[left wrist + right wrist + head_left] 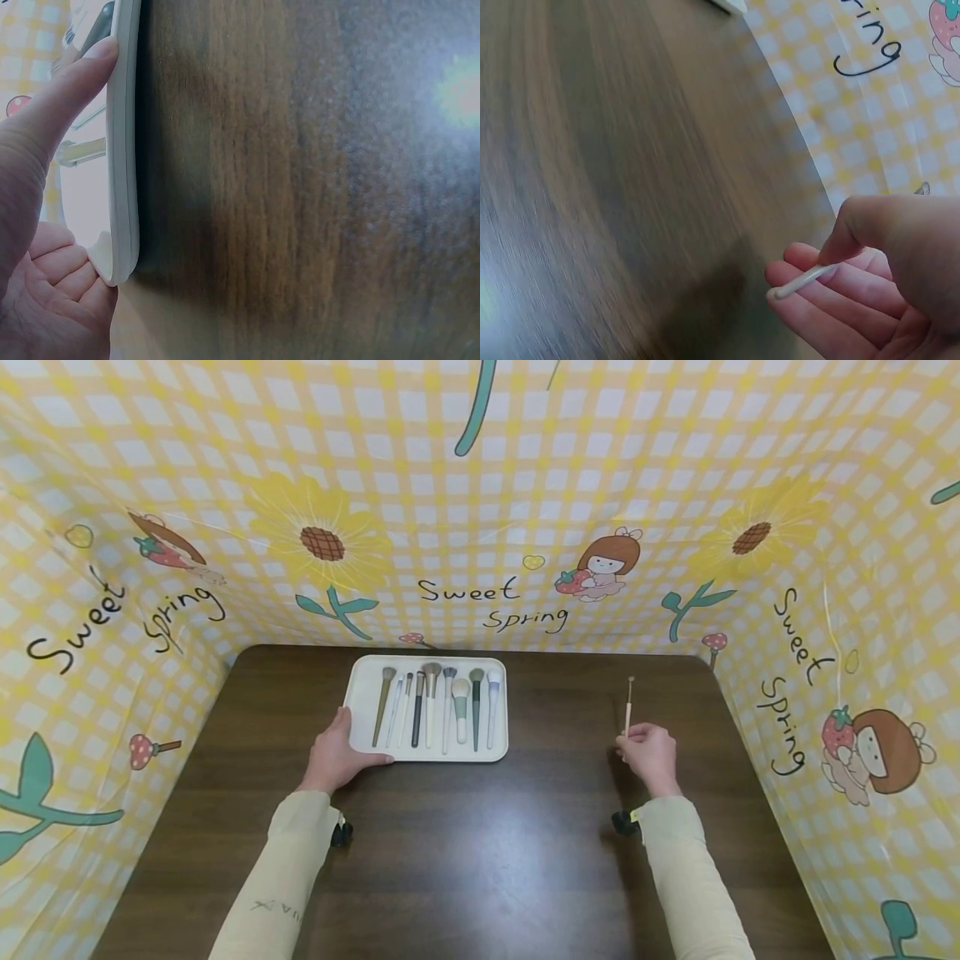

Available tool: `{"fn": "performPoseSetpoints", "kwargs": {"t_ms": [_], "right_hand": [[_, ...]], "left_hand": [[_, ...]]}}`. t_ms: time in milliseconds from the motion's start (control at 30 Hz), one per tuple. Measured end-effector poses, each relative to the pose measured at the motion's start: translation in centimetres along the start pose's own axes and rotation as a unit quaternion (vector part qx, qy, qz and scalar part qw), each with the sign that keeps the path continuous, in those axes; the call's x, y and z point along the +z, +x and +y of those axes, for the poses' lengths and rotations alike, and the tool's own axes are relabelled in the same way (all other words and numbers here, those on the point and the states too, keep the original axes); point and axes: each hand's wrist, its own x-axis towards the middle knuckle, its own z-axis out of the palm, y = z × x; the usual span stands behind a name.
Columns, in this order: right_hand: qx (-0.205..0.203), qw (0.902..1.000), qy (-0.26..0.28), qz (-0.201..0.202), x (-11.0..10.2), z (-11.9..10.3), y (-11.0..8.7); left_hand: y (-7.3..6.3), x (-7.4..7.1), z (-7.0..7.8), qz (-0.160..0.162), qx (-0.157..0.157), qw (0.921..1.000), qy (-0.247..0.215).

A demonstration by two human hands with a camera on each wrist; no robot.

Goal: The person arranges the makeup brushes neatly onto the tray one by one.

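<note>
A white rectangular tray stands at the back of the table, left of the middle. Several makeup brushes lie side by side in it, bristles toward the back wall. My left hand grips the tray's front left corner; in the left wrist view the thumb lies over the rim and the fingers are at the corner. Off to the right, my right hand pinches a slim makeup brush by its pale handle, its small tip pointing away from me. The handle's end shows between thumb and fingers in the right wrist view.
The dark wooden table is enclosed at the back and both sides by yellow checked cloth printed with flowers and lettering. A wide stretch of tabletop separates the tray from my right hand. Light glares off the table's front middle.
</note>
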Motion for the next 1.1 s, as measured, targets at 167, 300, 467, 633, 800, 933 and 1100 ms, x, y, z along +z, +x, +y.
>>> {"fn": "performPoseSetpoints", "kwargs": {"t_ms": [167, 300, 467, 633, 800, 933, 1100], "right_hand": [[-0.004, 0.9982, 0.054, -0.026, 1.2, -0.5, 0.0], [-0.009, 0.9949, 0.09, -0.044, 1.9, -1.2, -0.1], [-0.013, 0.9863, 0.146, -0.075, 2.9, -2.0, -0.3], [-0.016, 0.9807, 0.169, -0.096, 4.0, -2.8, -0.7], [-0.025, 0.9747, 0.191, -0.114, 5.2, -3.7, -1.1], [-0.026, 0.9717, 0.2, -0.123, 6.1, -4.2, -1.3], [-0.022, 0.9664, 0.213, -0.142, 7.6, -4.8, -1.6]], "left_hand": [[0.0, 0.0, 0.1, -0.002, 0.001, 1.0, -0.001], [0.1, 0.1, 0.1, -0.001, 0.002, 1.0, 0.0], [0.2, 0.1, 0.0, 0.001, 0.005, 1.0, 0.003], [0.1, 0.1, 0.0, 0.0, 0.005, 1.0, 0.005], [-0.1, 0.1, 0.1, -0.001, -0.002, 0.9999, 0.016], [-0.2, 0.0, 0.4, 0.0, -0.006, 0.9997, 0.022], [-0.2, 0.0, 0.4, 0.006, -0.003, 0.9996, 0.028]]}}
